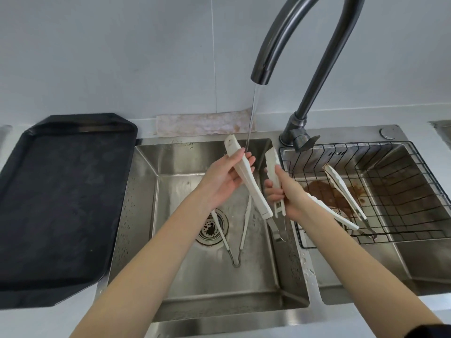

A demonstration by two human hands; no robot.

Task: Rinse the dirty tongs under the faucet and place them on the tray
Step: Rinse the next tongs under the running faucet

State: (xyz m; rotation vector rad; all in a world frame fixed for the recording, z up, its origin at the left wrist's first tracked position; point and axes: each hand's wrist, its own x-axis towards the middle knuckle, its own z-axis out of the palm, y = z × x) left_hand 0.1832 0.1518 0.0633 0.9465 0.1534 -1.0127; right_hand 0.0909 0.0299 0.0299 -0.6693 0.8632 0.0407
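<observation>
White tongs with a metal hinge are held over the left sink basin, arms spread apart. My left hand grips the left arm, my right hand grips the right arm. A thin stream of water from the dark faucet falls onto my left fingertips beside the left arm. A second pair of white tongs lies on the basin floor by the drain. More tongs lie in the wire basket in the right basin. The black tray sits on the counter to the left.
The left sink basin is wet, with a round drain. Brown dirty residue lies under the basket in the right basin. A stained cloth rests against the wall behind the sink. The faucet base stands between the basins.
</observation>
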